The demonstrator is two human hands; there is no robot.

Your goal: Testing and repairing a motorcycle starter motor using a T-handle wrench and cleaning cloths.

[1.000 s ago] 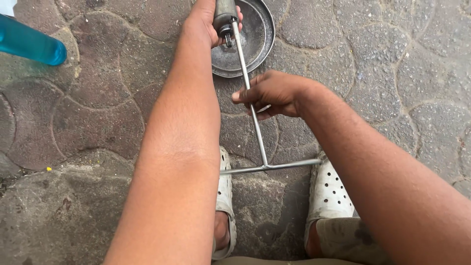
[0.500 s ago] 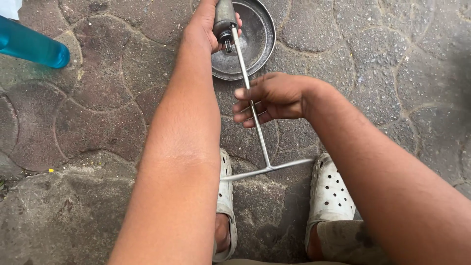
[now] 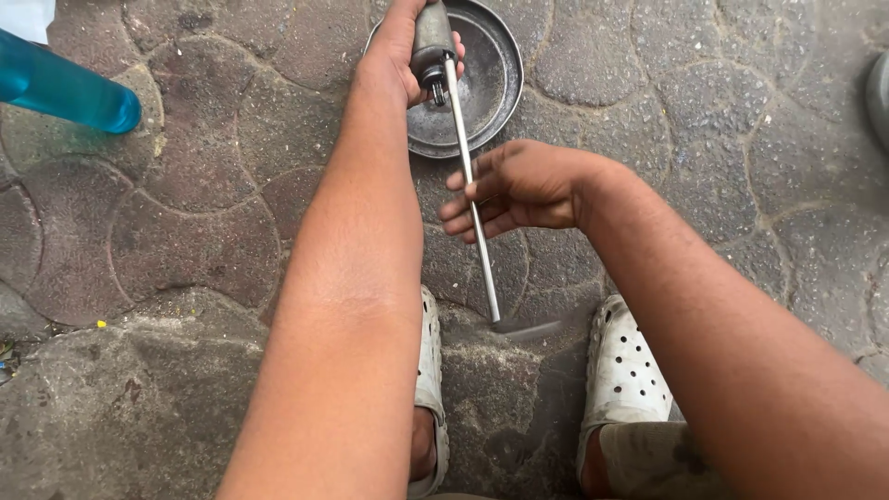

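My left hand [image 3: 398, 51] grips a small grey cylindrical metal part [image 3: 431, 37] over a round metal pan [image 3: 491, 88] on the paving. A long T-handle wrench [image 3: 472, 204] has its socket end set on the part's lower end. My right hand [image 3: 514, 185] is curled loosely around the wrench shaft about halfway down. The cross handle at the near end is blurred by motion.
A blue translucent bottle [image 3: 65, 88] lies at the upper left. White perforated clogs on my feet [image 3: 625, 370] stand on the stone paving at the bottom. A grey object shows at the right edge [image 3: 880, 97].
The wrench's cross handle has swung round and now shows only as a blur. Both hands hold about the same positions.
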